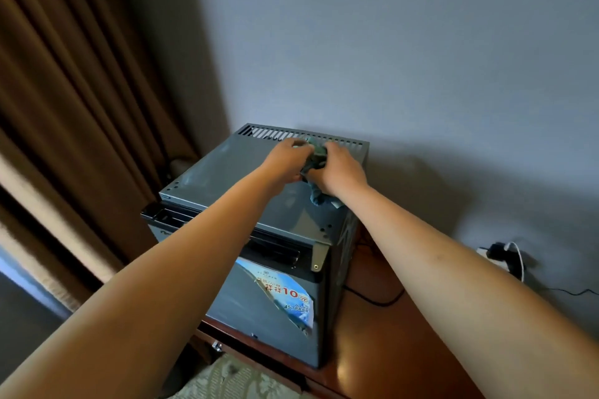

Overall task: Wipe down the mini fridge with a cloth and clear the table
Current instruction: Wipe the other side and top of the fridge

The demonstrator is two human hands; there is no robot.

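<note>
So both hands are gripping the cloth point(316, 159) right now, bunched up between them over the back part of the mini fridge point(259, 191) top, just in front of the vent slots point(301, 134). The left hand point(287, 160) is pinching one side and the right hand point(337, 172) is curling round the other, with a tail of the greenish fabric hanging down and touching the lid near the right wrist. My guess is they're regathering or folding it into a better pad before wiping, since a wad like that isn't covering much surface.

The fridge is sitting on a reddish wooden bench point(372, 350), pushed up close to the grey wall point(389, 42), so getting at the back is looking awkward. The lid is showing dusty streaks toward the left, so plenty is looking undone there. A peeling sticker point(282, 295) on the door could snag the cloth when the front gets wiped.

Other stuff: brown curtain point(64, 91) crowding the left side, a black cable point(379, 300) trailing over the bench beside the fridge, and a charger with a white lead point(509, 256) plugged in at the wall on the right. That cable is the thing I'd watch when clearing up.
</note>
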